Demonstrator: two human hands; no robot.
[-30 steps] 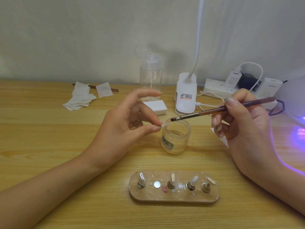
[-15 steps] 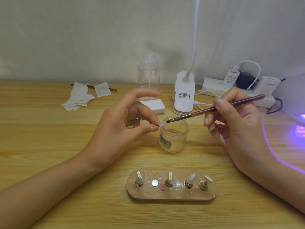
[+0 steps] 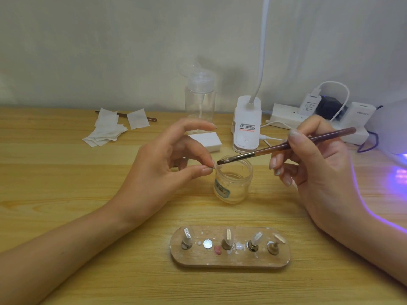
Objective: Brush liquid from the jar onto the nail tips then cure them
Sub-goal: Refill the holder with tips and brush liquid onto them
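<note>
Brown-handled brush (image 3: pixel 286 144) has closed the gap over the last second. Its bristles now meet the tip (image 3: pixel 214 167) that your left hand (image 3: pixel 158 170) pinches between thumb and finger, just above the rim of the jar (image 3: pixel 233 183). Your right hand (image 3: pixel 312 168) has its fingers clamped on the handle. Coating looks to be starting, and curing at the lamp (image 3: pixel 394 128) comes later.
</note>
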